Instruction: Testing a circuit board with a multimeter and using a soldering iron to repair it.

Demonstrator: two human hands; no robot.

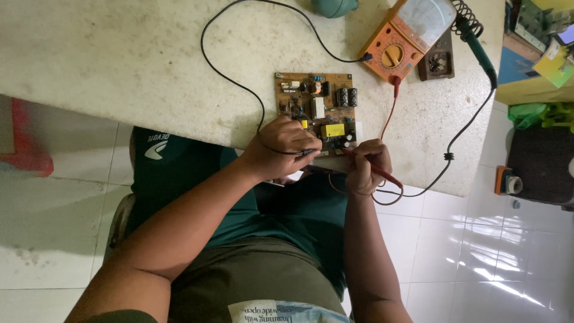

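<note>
Left hand is closed on a black probe; right hand pinches a red probe. Both tips touch the brown circuit board, which lies at the table's near edge. Orange meter sits by the far edge w/ a green soldering iron just beside it.

Work surface: a pale, speckled stone table, stained in places. Lying directly on it — a brown circuit board near the front edge, an orange analogue multimeter, a green-handled soldering iron and a black cable.
</note>
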